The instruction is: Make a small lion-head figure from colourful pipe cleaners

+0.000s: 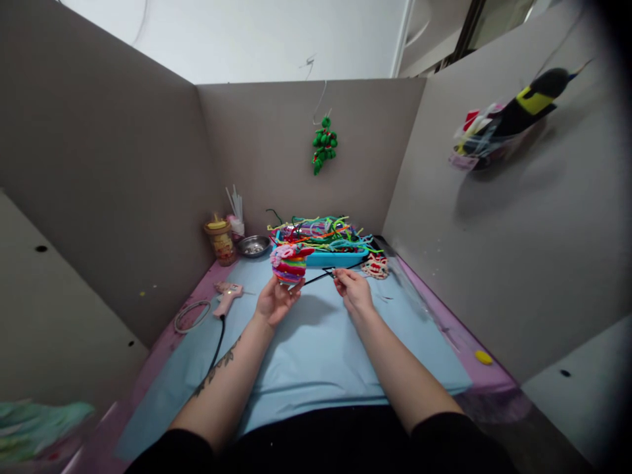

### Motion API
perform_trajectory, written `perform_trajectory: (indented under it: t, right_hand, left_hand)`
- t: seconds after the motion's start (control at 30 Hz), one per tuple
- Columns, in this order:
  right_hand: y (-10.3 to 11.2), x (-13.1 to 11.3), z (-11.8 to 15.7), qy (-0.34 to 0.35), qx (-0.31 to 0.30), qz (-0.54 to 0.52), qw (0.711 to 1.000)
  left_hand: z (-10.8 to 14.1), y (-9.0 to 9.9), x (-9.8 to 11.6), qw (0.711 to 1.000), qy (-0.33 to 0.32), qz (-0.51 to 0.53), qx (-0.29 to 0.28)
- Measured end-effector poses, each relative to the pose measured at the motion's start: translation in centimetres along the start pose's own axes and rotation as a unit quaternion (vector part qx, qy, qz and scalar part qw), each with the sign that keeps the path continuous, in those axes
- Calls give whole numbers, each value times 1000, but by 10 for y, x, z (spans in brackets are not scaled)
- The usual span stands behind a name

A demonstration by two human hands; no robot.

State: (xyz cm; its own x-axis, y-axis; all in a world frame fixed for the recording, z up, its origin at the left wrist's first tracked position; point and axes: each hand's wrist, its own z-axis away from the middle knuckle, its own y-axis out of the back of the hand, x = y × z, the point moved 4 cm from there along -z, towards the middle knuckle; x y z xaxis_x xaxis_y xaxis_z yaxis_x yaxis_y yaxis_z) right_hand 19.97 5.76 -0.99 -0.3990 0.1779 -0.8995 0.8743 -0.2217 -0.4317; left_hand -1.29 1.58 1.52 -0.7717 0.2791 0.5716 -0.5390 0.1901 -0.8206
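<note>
A rainbow-striped craft piece point(289, 264), seemingly made of pipe cleaners with pink and red parts on top, is held up by my left hand point(277, 303), whose fingers curl under its base. My right hand point(353, 288) pinches a thin black strip, perhaps a pipe cleaner point(316, 279), bent near the fingertips. The strip's other end reaches the lower right side of the craft piece; I cannot tell if it is attached. Both hands are above the light blue table cover point(326, 355). Behind them stands a blue tray point(326, 258) heaped with multicoloured pipe cleaners point(320, 234).
At left lie a pink glue gun point(228, 297) and a coiled cable point(192, 317). Behind them are a lidded jar point(222, 242), a metal bowl point(254, 246) and white sticks point(236, 203). A red-and-cream piece point(376, 266) lies right of the tray. Grey partitions point(266, 145) enclose the table.
</note>
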Motion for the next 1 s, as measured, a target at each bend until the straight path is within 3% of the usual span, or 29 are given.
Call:
perform_trajectory:
  t: [0.2, 0.47, 0.67, 0.8, 1.0]
  right_hand:
    - [-9, 0, 5, -13, -39, -9, 999]
    - [-5, -3, 10, -3, -6, 65, 998]
    - [-13, -6, 14, -20, -51, 64, 996]
    - [-16, -6, 14, -7, -77, 88, 993]
    - [-12, -8, 15, 46, -52, 147, 987]
  left_hand:
    - [1, 1, 2, 1000, -3, 3, -12]
    - [5, -1, 4, 999, 9, 13, -31]
    - [6, 1, 3, 998, 20, 29, -54]
    - [6, 2, 4, 996, 27, 39, -73]
    - [5, 3, 3, 996, 24, 19, -82]
